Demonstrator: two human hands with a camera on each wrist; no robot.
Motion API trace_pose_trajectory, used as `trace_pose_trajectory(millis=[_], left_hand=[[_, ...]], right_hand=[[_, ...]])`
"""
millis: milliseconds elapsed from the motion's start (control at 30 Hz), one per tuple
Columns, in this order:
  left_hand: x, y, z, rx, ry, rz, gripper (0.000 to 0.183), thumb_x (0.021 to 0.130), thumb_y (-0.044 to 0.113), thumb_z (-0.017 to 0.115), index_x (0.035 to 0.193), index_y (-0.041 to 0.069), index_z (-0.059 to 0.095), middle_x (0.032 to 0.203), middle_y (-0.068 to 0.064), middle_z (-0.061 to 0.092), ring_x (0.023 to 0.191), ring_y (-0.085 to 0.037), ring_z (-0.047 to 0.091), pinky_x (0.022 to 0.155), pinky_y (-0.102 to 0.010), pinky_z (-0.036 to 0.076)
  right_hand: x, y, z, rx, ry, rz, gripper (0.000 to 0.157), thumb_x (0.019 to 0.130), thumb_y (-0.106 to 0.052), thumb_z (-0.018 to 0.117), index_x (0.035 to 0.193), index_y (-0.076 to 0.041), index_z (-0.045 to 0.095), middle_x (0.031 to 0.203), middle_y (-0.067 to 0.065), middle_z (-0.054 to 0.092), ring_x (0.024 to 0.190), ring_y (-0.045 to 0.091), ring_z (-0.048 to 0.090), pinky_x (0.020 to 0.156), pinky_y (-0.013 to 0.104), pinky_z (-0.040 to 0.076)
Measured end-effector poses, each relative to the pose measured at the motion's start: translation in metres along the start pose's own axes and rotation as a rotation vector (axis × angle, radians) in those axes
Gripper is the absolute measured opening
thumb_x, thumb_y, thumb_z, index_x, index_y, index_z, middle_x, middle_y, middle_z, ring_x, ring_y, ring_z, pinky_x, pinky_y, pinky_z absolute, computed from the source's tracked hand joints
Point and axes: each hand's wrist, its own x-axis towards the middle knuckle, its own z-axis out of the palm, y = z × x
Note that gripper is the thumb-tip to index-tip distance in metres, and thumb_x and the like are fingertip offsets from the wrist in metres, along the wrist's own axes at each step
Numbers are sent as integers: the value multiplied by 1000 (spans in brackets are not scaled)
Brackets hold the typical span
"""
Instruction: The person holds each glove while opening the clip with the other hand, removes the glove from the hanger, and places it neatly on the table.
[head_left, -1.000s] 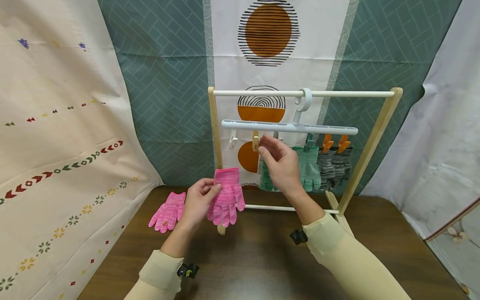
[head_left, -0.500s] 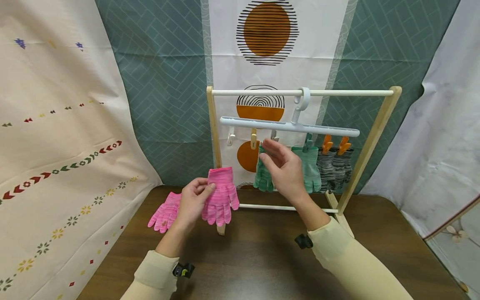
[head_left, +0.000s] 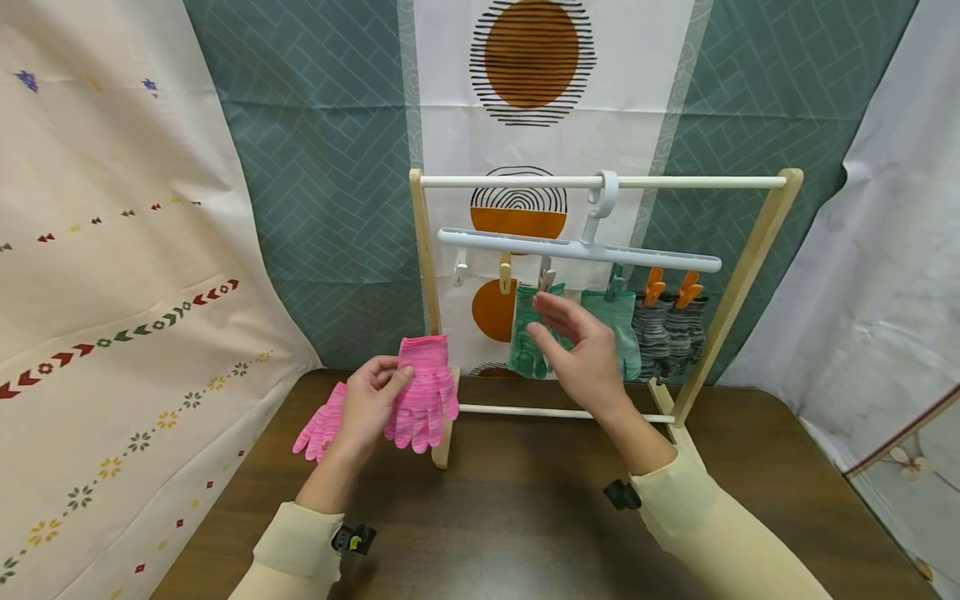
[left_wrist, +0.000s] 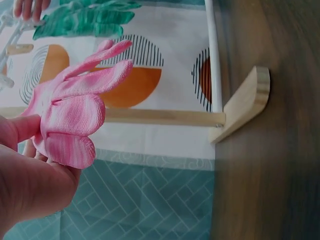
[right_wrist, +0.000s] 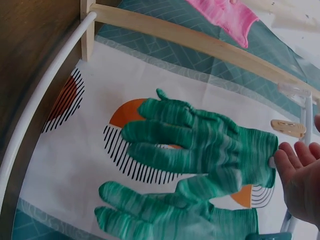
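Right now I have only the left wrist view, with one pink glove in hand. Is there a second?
Observer: Yes, the second pink glove lies on the table, partly hidden by the left hand.
Operator: What hangs nearest the right end of the hanger?
Observer: Grey gloves, in orange clips.
Operator: And where is the hanger's hook?
Observer: Over the top bar, right of its middle in the head view.
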Motion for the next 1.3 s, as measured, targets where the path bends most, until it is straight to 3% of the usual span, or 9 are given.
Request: trace_pose_trajectory(millis=[333, 567, 833, 1100, 1300], left_hand=[[3, -2, -17, 4, 34, -26, 31, 104, 15, 71, 125, -6, 64, 100, -9, 76, 75, -10, 68, 67, -23, 58], [10, -10, -24, 34, 15, -49, 34, 105, 18, 70, 128, -5, 63, 104, -11, 77, 76, -9, 70, 67, -24, 58], [19, -21, -30, 73, -3, -83, 34, 106, 19, 69, 129, -5, 62, 104, -11, 78, 76, -10, 70, 66, -24, 58], [27, -29, -31, 112, -34, -126, 36, 107, 21, 67, 132, -4, 62, 106, -14, 77, 77, -10, 67, 66, -25, 56], [35, -41, -32, 152, -52, -168, 38, 107, 23, 67, 134, -4, 61, 107, -13, 76, 78, -9, 65, 65, -24, 54]], right_hand=[[-14, 5, -9, -58, -40, 16, 44, 98, -7, 77, 140, 0, 66, 136, 15, 70, 125, 26, 68, 106, 38, 52], [-28, 8, -19, -102, -74, 30, 44, 98, -6, 77, 140, -2, 66, 136, 12, 70, 125, 28, 68, 106, 42, 52], [-42, 11, -29, -162, -82, 12, 46, 96, -6, 80, 140, -7, 68, 137, 6, 70, 126, 25, 67, 105, 26, 50], [-53, 10, -36, -231, -98, 18, 48, 93, -9, 84, 139, -8, 69, 137, 1, 70, 125, 22, 67, 104, 20, 48], [-61, 10, -43, -258, -107, 44, 49, 93, -10, 84, 139, -10, 69, 135, 1, 70, 125, 22, 67, 104, 31, 52]])
